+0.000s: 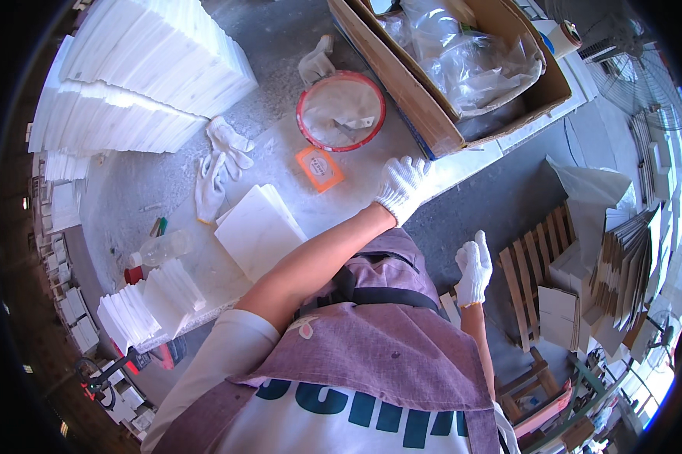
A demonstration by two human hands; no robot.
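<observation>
My left hand, in a white knit glove, rests at the near edge of the worktable. Its fingers lie outstretched beside the corner of a cardboard box, and nothing shows in them. My right hand, also gloved, hangs off the table at my right side, fingers loosely apart and holding nothing visible. Beyond my left hand are an orange square packet and a red-rimmed round tub of whitish material with a scraper in it. A small stack of white tiles lies left of my forearm.
Tall stacks of white tiles fill the far left. Loose gloves, a clear bottle and smaller tile stacks lie nearer. Clear plastic bags fill the box. A wooden pallet and flattened cartons stand right.
</observation>
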